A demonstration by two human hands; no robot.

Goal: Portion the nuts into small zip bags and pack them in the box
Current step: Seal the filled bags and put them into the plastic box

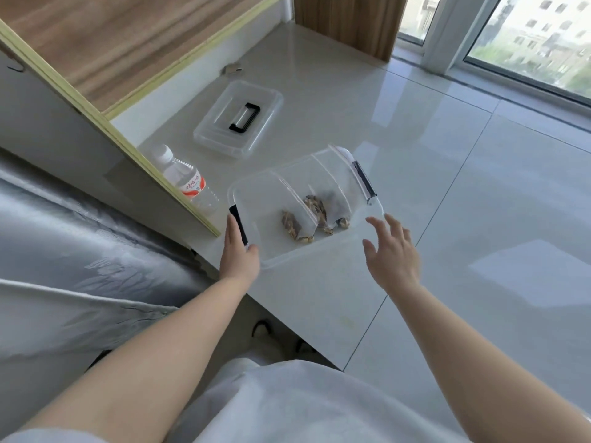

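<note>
Box [271, 199] between both hands' fingers [377, 223].

White garment [287, 404] (bare forearms)

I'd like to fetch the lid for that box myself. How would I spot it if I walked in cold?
Start at the wooden cabinet on the left and look at the pale floor beside it. The lid lies flat there, beyond the open clear box that the left hand holds. Unlike the box and the water bottle nearby, it is shallow with one black handle at its centre.
</note>
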